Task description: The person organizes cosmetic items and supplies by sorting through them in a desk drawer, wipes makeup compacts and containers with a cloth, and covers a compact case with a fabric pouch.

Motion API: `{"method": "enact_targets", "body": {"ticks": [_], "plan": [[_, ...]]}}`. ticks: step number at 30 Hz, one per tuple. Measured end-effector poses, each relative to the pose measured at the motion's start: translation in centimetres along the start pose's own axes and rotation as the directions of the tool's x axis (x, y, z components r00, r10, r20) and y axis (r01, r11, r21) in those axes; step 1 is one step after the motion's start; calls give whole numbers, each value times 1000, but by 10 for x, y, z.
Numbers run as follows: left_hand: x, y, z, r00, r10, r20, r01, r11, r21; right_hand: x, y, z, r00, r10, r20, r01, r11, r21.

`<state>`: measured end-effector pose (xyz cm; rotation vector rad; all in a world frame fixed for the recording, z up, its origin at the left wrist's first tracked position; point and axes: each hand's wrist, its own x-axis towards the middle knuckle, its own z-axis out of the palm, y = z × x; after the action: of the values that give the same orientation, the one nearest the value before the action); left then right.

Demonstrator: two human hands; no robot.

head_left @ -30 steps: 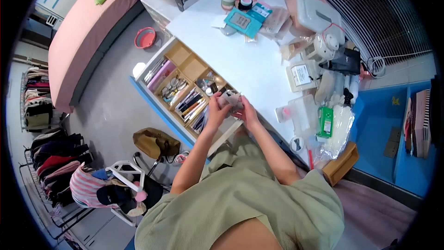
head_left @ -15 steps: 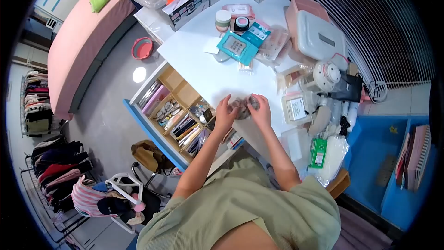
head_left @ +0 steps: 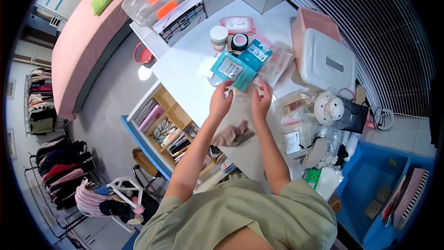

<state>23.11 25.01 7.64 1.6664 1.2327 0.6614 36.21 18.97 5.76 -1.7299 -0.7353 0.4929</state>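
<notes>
My left hand [head_left: 221,101] is at the lower left edge of a teal packet [head_left: 230,68], its thumb and fingers apart. To the right, my right hand [head_left: 262,101] has its fingers curved and apart, just below some clear packets [head_left: 276,62]. Between the hands, a small clear packet [head_left: 241,92] shows partly under the teal one; whether a fingertip touches it is unclear. A crumpled greyish-pink cloth [head_left: 232,133] lies between my forearms, near the desk's front edge.
An open drawer [head_left: 175,112] with compartments of glasses and pens is left of my arms. Jars [head_left: 218,35] and a wipes pack [head_left: 238,24] stand at the back. On the right are a lidded bin [head_left: 327,62], a white round device [head_left: 329,108] and plastic bags.
My hands have let go of the crumpled greyish bundle, which now lies on the desk, and have moved forward to the teal packet. The view has shifted toward the back of the desk.
</notes>
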Motion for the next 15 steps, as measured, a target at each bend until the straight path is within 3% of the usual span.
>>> {"method": "enact_targets", "body": {"ticks": [3, 6, 9, 12, 15], "plan": [[18, 23, 20, 994, 74, 78, -80, 995, 65, 15, 15, -3, 977, -151, -151, 135, 984, -113], [34, 31, 45, 971, 176, 162, -200, 970, 142, 24, 39, -2, 954, -175, -241, 117, 964, -238], [45, 36, 71, 950, 270, 160, -299, 932, 202, 28, 55, -3, 956, -178, -233, 124, 966, -228], [51, 40, 88, 928, 339, 153, -372, 867, 331, 32, 54, -12, 981, 62, -186, -52, 997, 57], [54, 48, 95, 923, 347, 164, -384, 829, 406, 36, 38, -20, 970, 202, -137, -137, 914, 381]]}}
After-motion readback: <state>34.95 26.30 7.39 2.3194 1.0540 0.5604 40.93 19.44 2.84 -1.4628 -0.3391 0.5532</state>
